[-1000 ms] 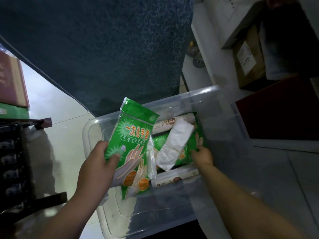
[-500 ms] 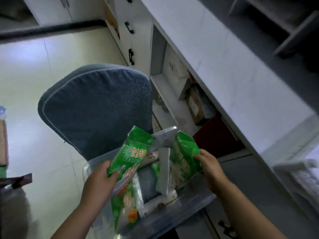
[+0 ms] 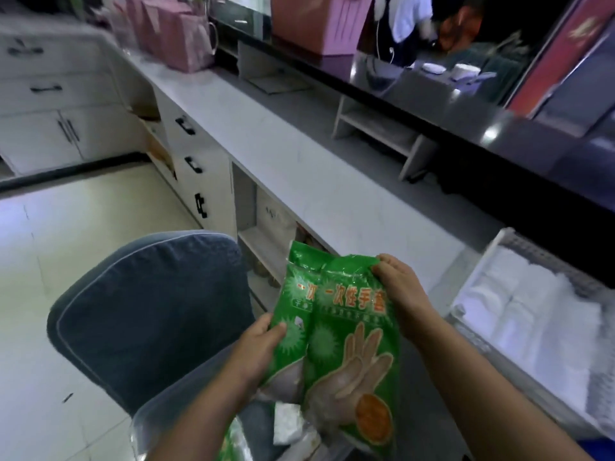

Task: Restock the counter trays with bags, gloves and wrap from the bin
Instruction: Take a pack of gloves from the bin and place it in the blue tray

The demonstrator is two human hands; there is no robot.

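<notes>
The left hand's fingers [image 3: 278,328] are curled onto the lower left edge of the rear glove packet [image 3: 293,314], thumb on its face, while the right hand's fingers [image 3: 382,261] pinch the top right corner of the front glove packet [image 3: 352,341]; the left hand [image 3: 256,351] and the right hand [image 3: 402,294] thus hold two green packets overlapped, long axes upright and tilted slightly left (the front one covers most of the rear). Both hang in the air above the clear bin [image 3: 173,407], which sits on the blue chair [image 3: 149,307] and holds more stock. The white tray [image 3: 499,247] lies to the right of the packets, at the near right end of the table [image 3: 299,154], already partly filled with white bags [image 3: 532,314]. The right hand is nearer the tray, so I judge the next move carries the packets rightward, across the table's front edge.
</notes>
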